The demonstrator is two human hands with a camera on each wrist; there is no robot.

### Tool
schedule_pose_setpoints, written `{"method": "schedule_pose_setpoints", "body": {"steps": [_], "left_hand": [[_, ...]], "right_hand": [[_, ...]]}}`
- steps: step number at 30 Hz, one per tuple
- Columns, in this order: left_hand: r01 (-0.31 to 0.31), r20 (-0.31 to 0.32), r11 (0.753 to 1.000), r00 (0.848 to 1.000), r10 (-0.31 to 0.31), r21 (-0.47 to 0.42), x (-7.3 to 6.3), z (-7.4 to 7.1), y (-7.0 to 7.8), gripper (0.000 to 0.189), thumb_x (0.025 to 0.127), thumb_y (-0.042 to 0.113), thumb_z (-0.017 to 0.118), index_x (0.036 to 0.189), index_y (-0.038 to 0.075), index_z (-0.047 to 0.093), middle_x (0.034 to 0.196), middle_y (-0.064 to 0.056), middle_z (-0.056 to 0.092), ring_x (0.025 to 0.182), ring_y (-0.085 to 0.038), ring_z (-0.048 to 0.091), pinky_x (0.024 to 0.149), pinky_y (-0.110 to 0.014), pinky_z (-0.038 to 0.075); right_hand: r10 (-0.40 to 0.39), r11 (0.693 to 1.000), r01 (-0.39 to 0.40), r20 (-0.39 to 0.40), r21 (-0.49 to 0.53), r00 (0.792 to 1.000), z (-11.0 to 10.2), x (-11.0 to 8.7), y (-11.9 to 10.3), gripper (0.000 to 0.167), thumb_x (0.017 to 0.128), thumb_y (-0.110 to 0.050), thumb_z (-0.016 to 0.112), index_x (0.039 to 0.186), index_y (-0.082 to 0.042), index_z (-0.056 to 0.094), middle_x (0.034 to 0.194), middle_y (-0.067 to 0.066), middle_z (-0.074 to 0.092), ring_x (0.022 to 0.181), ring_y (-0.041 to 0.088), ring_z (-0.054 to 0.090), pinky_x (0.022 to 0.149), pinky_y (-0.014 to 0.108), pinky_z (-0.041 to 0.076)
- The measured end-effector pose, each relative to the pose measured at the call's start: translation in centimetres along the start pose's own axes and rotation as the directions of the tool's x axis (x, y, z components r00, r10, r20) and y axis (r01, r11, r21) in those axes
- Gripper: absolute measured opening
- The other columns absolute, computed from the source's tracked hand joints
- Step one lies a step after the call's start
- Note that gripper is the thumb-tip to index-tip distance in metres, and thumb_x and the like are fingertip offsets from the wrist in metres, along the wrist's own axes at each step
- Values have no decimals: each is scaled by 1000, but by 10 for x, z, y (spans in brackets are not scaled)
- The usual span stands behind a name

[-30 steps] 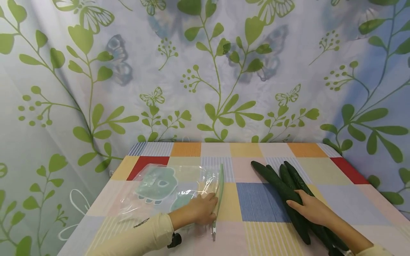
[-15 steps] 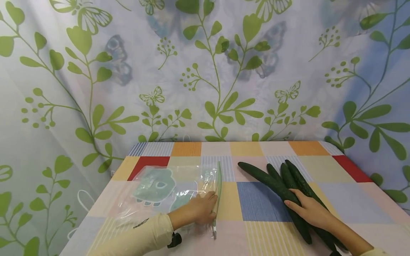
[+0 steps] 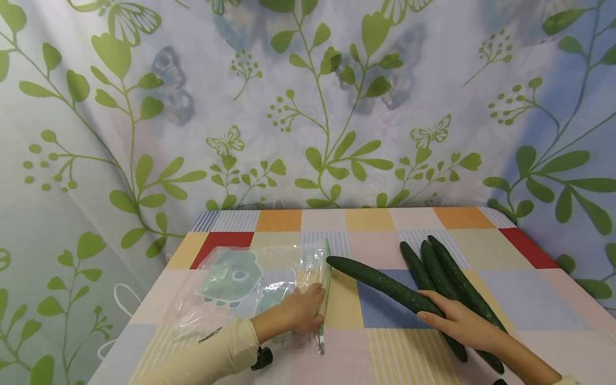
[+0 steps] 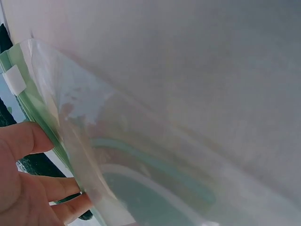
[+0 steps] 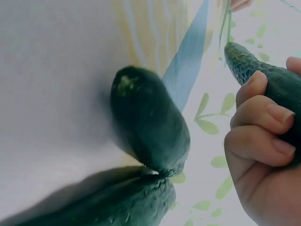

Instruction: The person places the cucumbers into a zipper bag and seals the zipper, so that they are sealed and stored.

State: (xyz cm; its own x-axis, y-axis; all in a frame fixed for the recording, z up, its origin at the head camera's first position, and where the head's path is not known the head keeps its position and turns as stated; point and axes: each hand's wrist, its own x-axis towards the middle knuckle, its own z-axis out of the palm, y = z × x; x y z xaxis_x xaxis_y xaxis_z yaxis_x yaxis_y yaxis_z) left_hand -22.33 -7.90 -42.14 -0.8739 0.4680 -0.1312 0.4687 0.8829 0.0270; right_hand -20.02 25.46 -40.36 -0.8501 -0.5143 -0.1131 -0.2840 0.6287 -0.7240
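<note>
My right hand [image 3: 467, 323] grips a long dark green cucumber [image 3: 375, 276], its fingers curled round it in the right wrist view. The cucumber's far tip points left and reaches the green zip edge of a clear plastic zip bag [image 3: 284, 256] in the head view. My left hand [image 3: 303, 311] holds the bag by that edge, thumb and fingers at the green strip [image 4: 40, 117] in the left wrist view. A white slider [image 4: 14, 80] sits on the strip. The bag lies flat and bears pale green cartoon prints.
Several more cucumbers [image 3: 435, 270] lie side by side beyond and under my right hand. The table has a patchwork cloth [image 3: 404, 347]. Behind it hangs a curtain [image 3: 269, 182] with leaves and butterflies. A white cord [image 3: 117, 305] loops by the table's left edge.
The held cucumber has swung away from the others, its far tip moving left to the bag's zip edge. My right hand has shifted slightly left; my left hand stays at the bag.
</note>
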Motion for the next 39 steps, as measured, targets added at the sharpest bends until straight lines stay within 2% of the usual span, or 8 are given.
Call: {"method": "schedule_pose_setpoints", "body": {"steps": [4,10,16,21,27,35,37,39], "left_hand": [[-2,0,1000,1000,2,-13,1,0,-2,61,83,32,51,137,8,37,143,-5,34,111,-38,51,83,-47,48],[18,4,997,1000,-17,-74,2,-1,-6,63,83,30,51,139,7,35,145,-6,31,114,-42,48,90,-50,45],[13,-2,996,1000,-14,-86,3,-3,-9,64,84,29,49,140,5,32,146,-7,29,116,-46,45,87,-51,46],[-8,-10,998,1000,7,-59,2,-5,-10,63,84,28,49,140,5,32,146,-7,29,119,-45,44,95,-50,42],[4,-20,998,1000,-5,-67,-2,-8,-9,61,84,26,48,141,9,32,147,-3,29,118,-48,43,78,-52,50],[19,-83,996,996,-26,-90,-7,-13,-9,63,84,23,48,142,10,30,148,-1,27,117,-50,42,56,-43,52],[26,-105,996,994,-35,-88,-9,-16,-9,62,85,23,48,142,10,30,148,-1,26,118,-50,42,49,-39,49],[30,-125,997,991,-39,-76,-11,-18,-8,62,85,24,47,143,10,29,148,0,26,118,-50,42,44,-34,47]], "right_hand": [[-2,1000,1,36,28,999,0,1,-2,61,97,-28,40,139,11,18,113,30,55,90,25,63,69,44,50],[30,998,-32,37,46,999,2,3,-1,62,97,-29,42,139,11,19,131,41,34,100,37,59,74,52,49],[39,999,-40,35,19,999,4,5,-1,61,96,-30,42,139,10,22,133,40,34,102,38,57,76,53,48],[30,999,-32,51,36,998,4,7,0,61,97,-29,42,139,9,21,133,40,33,101,36,59,75,51,48],[16,999,-19,72,46,997,5,11,-1,61,97,-29,42,140,8,20,138,40,23,106,40,56,81,54,46],[30,1000,-30,96,6,995,5,12,3,61,96,-32,43,139,7,23,134,37,35,107,37,57,81,59,42],[15,1000,-14,111,-4,994,5,13,4,62,96,-31,42,140,7,22,116,33,52,91,26,63,77,50,46],[-8,1000,11,115,-26,993,4,13,4,62,96,-31,43,140,7,21,91,17,62,72,15,62,71,37,46]]}}
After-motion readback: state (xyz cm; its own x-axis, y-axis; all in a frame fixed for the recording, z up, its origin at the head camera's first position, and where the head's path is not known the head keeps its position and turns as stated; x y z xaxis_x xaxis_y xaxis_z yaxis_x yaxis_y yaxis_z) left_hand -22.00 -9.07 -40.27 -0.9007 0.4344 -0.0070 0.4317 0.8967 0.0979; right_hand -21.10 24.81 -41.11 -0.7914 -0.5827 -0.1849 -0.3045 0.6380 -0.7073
